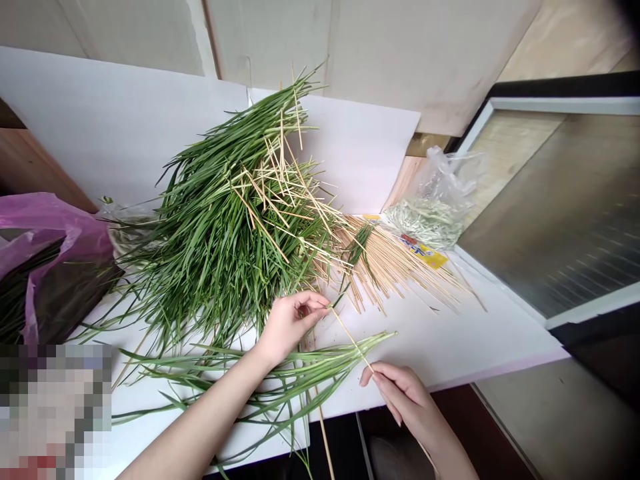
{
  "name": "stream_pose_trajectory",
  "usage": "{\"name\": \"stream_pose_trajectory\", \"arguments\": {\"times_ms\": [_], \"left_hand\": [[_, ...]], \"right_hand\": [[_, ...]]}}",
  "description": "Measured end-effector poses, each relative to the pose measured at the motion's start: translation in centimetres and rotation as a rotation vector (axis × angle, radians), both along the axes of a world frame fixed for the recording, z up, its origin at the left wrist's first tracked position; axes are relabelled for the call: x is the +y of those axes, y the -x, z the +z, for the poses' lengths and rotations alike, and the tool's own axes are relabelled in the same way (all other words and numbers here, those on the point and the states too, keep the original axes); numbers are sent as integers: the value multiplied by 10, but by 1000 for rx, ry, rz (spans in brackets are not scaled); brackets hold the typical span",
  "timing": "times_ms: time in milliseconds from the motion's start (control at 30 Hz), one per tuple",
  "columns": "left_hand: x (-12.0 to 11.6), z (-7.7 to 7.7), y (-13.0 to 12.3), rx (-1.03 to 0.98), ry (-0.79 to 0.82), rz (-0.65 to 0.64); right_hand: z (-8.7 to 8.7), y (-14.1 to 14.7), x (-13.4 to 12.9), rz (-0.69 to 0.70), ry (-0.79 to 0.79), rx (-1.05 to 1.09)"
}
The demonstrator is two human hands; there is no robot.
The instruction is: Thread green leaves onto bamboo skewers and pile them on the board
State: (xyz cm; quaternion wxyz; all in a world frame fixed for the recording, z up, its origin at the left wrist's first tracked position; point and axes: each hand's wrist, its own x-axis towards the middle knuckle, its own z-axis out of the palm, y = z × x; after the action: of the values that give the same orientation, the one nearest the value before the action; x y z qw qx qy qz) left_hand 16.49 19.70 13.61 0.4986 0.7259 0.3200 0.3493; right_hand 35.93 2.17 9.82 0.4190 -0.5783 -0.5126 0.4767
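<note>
Passage is open over the table (490,333) right-front of the pile (225,227); sticks (395,260) obstruct its right, the purple bag (67,223) its left, a board (360,147) behind.

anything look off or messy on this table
Several loose sticks lie crisscrossed on the leaf pile, unlike the fanned ones beside it, and one stick juts past the table edge. No spill stands out.

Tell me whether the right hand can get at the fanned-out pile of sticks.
Probably yes: the stick pile fans out towards the right hand with no bag between them, though that hand is pinching a single stick.
</note>
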Motion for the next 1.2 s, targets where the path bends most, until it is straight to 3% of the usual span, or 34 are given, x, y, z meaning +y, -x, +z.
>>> {"name": "stream_pose_trajectory", "arguments": {"times_ms": [1200], "left_hand": [[-3, 1, 2, 39, -147, 19]], "right_hand": [[0, 0, 0, -15, 3, 3]]}}
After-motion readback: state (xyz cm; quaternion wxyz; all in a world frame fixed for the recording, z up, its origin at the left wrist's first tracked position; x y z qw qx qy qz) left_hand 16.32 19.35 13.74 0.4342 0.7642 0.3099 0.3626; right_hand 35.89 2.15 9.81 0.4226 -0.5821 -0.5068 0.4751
